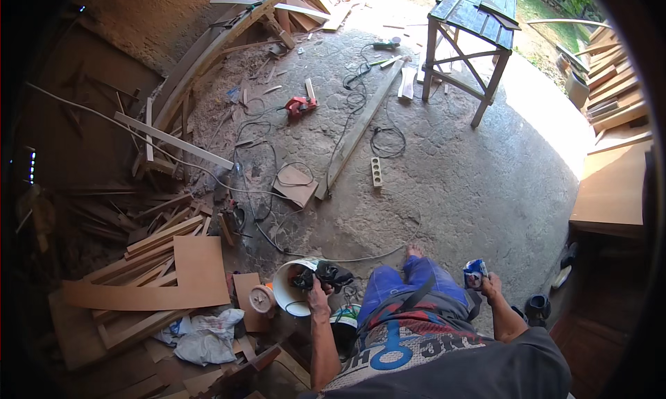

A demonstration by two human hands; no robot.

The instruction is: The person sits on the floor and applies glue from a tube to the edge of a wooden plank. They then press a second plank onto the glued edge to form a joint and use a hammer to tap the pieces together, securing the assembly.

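Note:
A crumpled black bundle [334, 274], cloth or plastic bag I cannot tell, is in the grip of my left hand [319, 300] at the mouth of a white bucket [282, 295]. The bucket is tilted, and dark contents show inside it. Out to my right side, my right hand [491, 286] is closed around a blue packet [474, 272] with a pale, lighter end. A second white bucket with a green rim [345, 314] stands partly hidden beside my left forearm. Next to the first bucket is a round, pinkish-white container [262, 298].
Wood offcuts [163, 260] and a white plastic bag [208, 336] lie left. Ahead are a red power tool [300, 106], a long plank [361, 128], a power strip [376, 172] and tangled cords [388, 142]. A wooden table [472, 14] stands far right.

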